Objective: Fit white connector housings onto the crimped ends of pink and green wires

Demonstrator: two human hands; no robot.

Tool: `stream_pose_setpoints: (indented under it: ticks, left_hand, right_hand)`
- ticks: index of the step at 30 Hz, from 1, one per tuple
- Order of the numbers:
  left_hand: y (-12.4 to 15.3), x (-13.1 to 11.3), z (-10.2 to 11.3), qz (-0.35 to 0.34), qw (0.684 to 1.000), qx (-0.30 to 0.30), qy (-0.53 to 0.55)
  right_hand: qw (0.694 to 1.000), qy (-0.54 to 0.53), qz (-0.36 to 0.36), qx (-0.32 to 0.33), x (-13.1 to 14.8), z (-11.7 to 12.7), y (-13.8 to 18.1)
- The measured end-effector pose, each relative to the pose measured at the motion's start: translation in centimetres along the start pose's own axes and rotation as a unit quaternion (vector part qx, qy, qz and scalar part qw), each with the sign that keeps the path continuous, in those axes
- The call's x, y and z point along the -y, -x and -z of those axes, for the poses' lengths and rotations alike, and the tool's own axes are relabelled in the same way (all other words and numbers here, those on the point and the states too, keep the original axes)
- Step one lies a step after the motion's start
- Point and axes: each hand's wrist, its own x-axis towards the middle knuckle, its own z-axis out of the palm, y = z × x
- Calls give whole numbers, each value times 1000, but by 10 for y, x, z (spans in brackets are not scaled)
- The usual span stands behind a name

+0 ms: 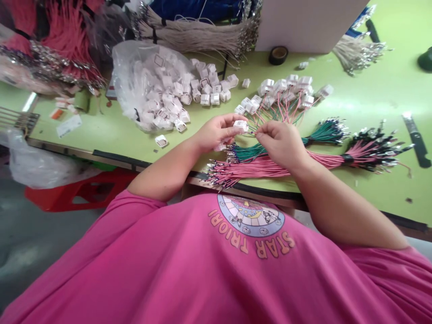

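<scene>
Between thumb and fingers, my left hand grips a white plastic connector housing. Close on its right, my right hand pinches a thin wire whose terminal end points at the housing; the wire's colour is hard to make out. Under my hands lie a bundle of green wires and a bundle of pink wires, both with metal terminals. Just beyond my right hand sits a group of housings with pink and green wires attached.
Loose white housings spill from a clear plastic bag. Behind lie white wire bundles, black tape and a pale box. A knife rests at right, pink wires at far left. A red stool stands below the edge.
</scene>
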Motion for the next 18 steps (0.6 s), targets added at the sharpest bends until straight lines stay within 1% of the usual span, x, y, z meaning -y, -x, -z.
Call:
stream_pose_setpoints:
  ticks: [5,8,11,15,18]
  left_hand:
    - [2,2,2,8,1000,-1,6]
    - [1,3,2,-1,1000,-1,3]
    - [-1,5,0,-20,1000,-12,-4]
    - [-3,7,-4,-56,998,-36,-19]
    - [-3,8,-5,-65,997,-40,-28]
  right_hand:
    - [1000,18,-12,0,-2,-1,-3]
    - [999,28,-15,1,-2,-1,-3]
    - [999,51,-17,3,-3,-4,-3]
    - [997,67,-15,35,-1,-9,-2]
    - [996,69,-17,54,2,-13,-2]
